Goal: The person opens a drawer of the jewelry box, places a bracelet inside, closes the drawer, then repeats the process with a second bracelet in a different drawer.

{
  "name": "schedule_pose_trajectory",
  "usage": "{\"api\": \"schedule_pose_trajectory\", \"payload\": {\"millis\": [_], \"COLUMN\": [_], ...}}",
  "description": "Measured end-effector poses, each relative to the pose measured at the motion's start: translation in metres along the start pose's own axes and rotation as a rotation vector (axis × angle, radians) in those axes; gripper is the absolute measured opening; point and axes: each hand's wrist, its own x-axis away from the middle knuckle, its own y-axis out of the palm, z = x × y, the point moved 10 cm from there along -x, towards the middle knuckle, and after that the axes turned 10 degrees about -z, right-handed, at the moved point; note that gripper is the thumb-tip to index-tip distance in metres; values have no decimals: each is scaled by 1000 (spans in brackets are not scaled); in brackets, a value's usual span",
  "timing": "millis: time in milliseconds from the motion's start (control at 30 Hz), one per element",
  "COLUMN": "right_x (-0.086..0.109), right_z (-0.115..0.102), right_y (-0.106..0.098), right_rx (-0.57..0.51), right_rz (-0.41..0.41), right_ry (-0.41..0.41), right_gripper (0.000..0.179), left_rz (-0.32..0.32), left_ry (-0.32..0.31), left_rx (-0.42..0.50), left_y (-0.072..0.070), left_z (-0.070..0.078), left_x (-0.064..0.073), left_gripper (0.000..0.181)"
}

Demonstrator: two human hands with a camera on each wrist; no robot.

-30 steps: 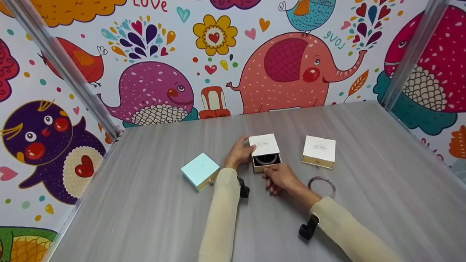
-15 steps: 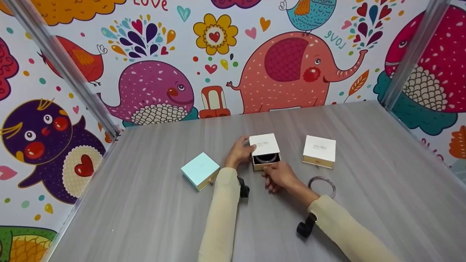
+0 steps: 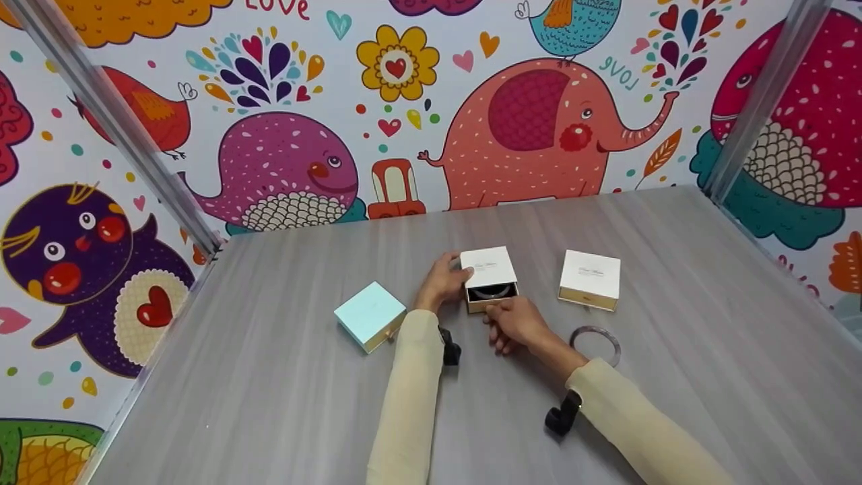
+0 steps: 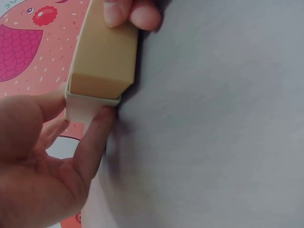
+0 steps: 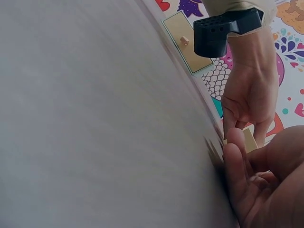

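Observation:
A white bangle box (image 3: 486, 264) stands mid-table, its gold-fronted drawer (image 3: 477, 306) partly out. Inside on the dark lining lies a bangle (image 3: 495, 293), half hidden under the lid. My left hand (image 3: 441, 283) grips the white outer sleeve from the left; in the left wrist view its thumb and fingers hold the sleeve (image 4: 78, 108). My right hand (image 3: 522, 325) has its fingertips against the drawer front, where fingertips (image 4: 114, 12) show at the top of the left wrist view. In the right wrist view, the right hand (image 5: 259, 194) hides most of the box.
A pale blue box (image 3: 370, 311) with a small pull tab sits left of the left forearm. Another white box (image 3: 590, 275), closed, stands to the right. A loose bangle (image 3: 597, 345) lies beside the right forearm. Printed cartoon walls (image 3: 397, 135) border the table's back and sides.
The drawer has slid a little further into the sleeve, with my right fingertips following at its front. Less of the bangle inside shows. My left hand stays on the sleeve.

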Motion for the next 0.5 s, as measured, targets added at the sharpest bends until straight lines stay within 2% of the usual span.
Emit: {"api": "schedule_pose_trajectory", "payload": {"millis": [100,400,500], "right_x": [-1,-4,-6], "right_z": [-1,0,0], "right_y": [0,0,-1], "right_rx": [5,-6,-6], "right_rz": [8,8,10], "right_ry": [-9,1,-2], "right_gripper": [30,31,31], "left_rz": [11,-13,-10], "left_ry": [2,-42,-27], "left_rx": [-21,10,0], "left_y": [-1,0,-1], "left_z": [0,-8,-9], "left_x": [-1,-5,-7], "left_gripper": [50,50,47]}}
